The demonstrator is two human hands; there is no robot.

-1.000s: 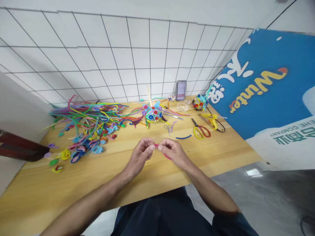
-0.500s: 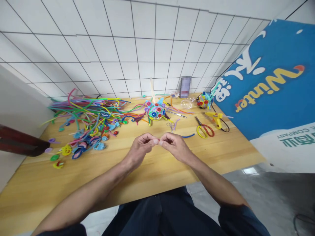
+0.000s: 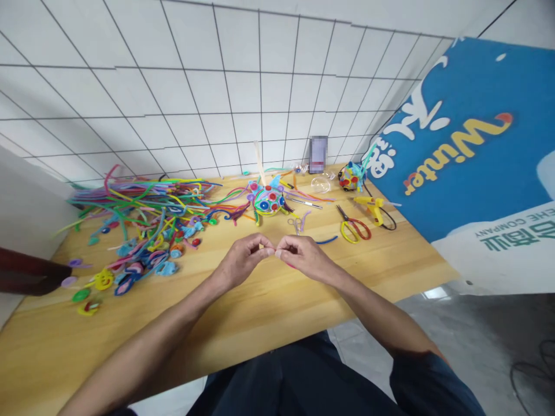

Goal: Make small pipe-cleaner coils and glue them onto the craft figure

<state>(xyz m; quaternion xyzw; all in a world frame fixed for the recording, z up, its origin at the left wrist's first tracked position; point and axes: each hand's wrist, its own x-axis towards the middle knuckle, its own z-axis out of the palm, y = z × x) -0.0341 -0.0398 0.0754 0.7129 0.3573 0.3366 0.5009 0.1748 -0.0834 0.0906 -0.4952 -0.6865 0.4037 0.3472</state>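
Observation:
My left hand (image 3: 245,260) and my right hand (image 3: 306,257) meet over the table's middle, thumbs and forefingers pinched together tip to tip. A thin red pipe cleaner (image 3: 291,266) shows just below my right fingers; most of it is hidden in the two pinches. Beyond the hands sits a ball-shaped figure (image 3: 269,199) wound in coloured pipe cleaners, with red and blue round spots and a pale stick behind it. Close to my right hand lie a short blue pipe cleaner (image 3: 326,240) and small metal scissors (image 3: 295,224).
Left stands a big heap of pipe cleaners (image 3: 147,193), with small coiled pieces before it. Right lie red-and-yellow-handled scissors (image 3: 355,228) and a yellow glue gun (image 3: 372,207) with its cable. A second figure (image 3: 350,176), clear plastic shells (image 3: 321,185) and a phone (image 3: 318,155) are behind.
The view has shifted slightly, moving the table items left in the picture. Both hands stay pinched together, and a red bit now shows below the right fingers.

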